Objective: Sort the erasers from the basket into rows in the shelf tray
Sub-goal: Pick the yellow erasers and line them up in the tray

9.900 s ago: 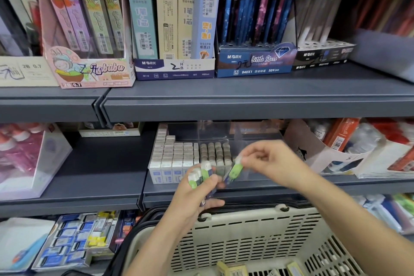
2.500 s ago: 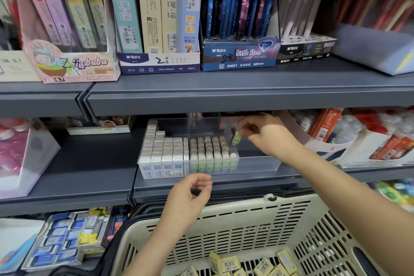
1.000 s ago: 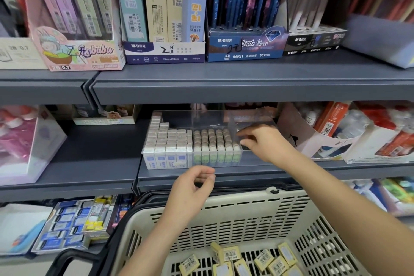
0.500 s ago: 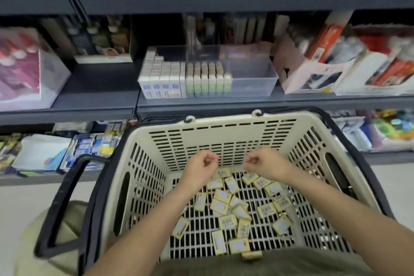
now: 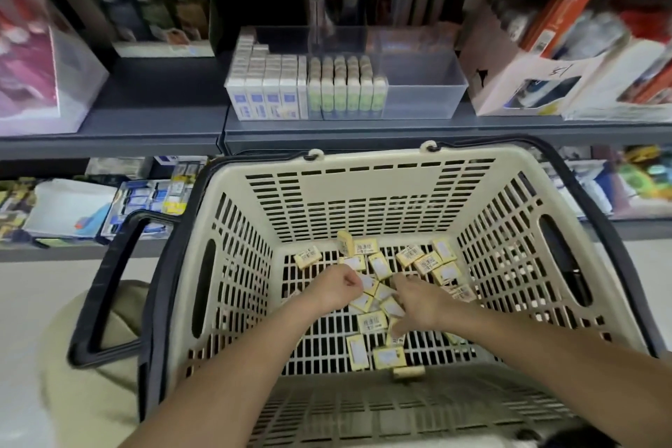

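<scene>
The erasers (image 5: 371, 322), little yellow-wrapped blocks with white barcode labels, are jumbled on the basket (image 5: 363, 193) floor, centre frame. Left hand (image 5: 336, 289) is curled tight and right hand (image 5: 418, 302) digs in thumb-out. Can't tell if either's pinching one. I'd grab several, labels facing one way, for the bare right end of the clear tray (image 5: 423, 84), upper centre.

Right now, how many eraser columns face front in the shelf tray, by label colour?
Blue-labelled columns: 4
Narrow white column: 1
Green-labelled columns: 6
Total: 11
</scene>
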`<action>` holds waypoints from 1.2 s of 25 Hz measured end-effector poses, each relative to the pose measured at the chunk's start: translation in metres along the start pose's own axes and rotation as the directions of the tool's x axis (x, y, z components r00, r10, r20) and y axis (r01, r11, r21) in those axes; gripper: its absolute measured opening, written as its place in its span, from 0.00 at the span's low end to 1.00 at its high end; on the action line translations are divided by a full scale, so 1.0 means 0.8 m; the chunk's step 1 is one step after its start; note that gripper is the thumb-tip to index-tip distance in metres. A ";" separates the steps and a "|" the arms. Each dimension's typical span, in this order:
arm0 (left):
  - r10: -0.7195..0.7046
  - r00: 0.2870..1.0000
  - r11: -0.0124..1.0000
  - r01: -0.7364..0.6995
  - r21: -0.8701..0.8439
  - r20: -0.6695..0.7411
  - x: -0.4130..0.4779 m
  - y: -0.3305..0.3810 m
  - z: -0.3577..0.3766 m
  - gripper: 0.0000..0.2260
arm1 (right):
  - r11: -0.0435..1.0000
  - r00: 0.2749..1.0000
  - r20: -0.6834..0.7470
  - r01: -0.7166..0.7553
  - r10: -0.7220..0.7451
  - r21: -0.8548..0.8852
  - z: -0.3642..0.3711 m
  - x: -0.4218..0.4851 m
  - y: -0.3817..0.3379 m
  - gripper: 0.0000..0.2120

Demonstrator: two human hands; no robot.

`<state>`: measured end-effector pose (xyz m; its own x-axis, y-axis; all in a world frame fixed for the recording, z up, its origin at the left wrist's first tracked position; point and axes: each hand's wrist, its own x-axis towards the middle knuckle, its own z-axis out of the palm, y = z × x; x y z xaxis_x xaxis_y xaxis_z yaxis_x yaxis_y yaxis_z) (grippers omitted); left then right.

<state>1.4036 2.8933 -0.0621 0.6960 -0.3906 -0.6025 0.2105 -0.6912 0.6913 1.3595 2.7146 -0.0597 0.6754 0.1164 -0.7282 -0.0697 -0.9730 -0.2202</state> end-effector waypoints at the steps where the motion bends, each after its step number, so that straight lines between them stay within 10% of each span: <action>1: -0.012 1.000 1.000 0.012 -0.002 0.012 0.001 -0.001 0.002 0.04 | 1.000 1.000 -0.010 -0.004 0.004 -0.001 0.002 0.000 -0.002 0.38; 9: 0.063 0.991 0.964 -0.091 0.248 0.118 -0.008 -0.018 0.030 0.11 | 0.994 0.997 0.058 0.047 -0.053 0.102 0.009 0.004 -0.003 0.30; 16: 0.189 0.967 0.715 -0.254 0.651 0.170 -0.010 -0.014 0.052 0.20 | 0.945 0.991 0.107 0.040 -0.079 0.324 -0.026 0.003 0.010 0.22; 18: 0.124 0.981 0.830 -0.186 0.526 0.151 -0.007 -0.011 0.045 0.17 | 0.892 0.984 0.142 0.031 -0.106 0.450 -0.043 -0.003 0.013 0.20; 21: -0.061 0.985 0.991 0.078 -0.104 0.160 -0.004 0.003 0.022 0.15 | 0.823 0.980 0.127 0.052 -0.150 0.566 -0.072 -0.013 0.011 0.13; 24: 0.011 0.949 0.648 0.234 -0.725 0.316 -0.002 0.021 -0.005 0.12 | 0.747 0.981 0.065 0.097 -0.185 0.657 -0.092 -0.024 0.000 0.10; 30: 0.148 0.946 0.345 0.224 -0.911 0.289 -0.011 0.051 -0.016 0.24 | 0.636 0.960 -0.192 0.279 -0.205 0.719 -0.101 -0.034 -0.023 0.15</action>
<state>1.4147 2.8760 -0.0234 0.4911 -0.6476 -0.5826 0.8544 0.2277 0.4672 1.4014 2.7128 0.0165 0.8032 0.2729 -0.5296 -0.3835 -0.4434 -0.8101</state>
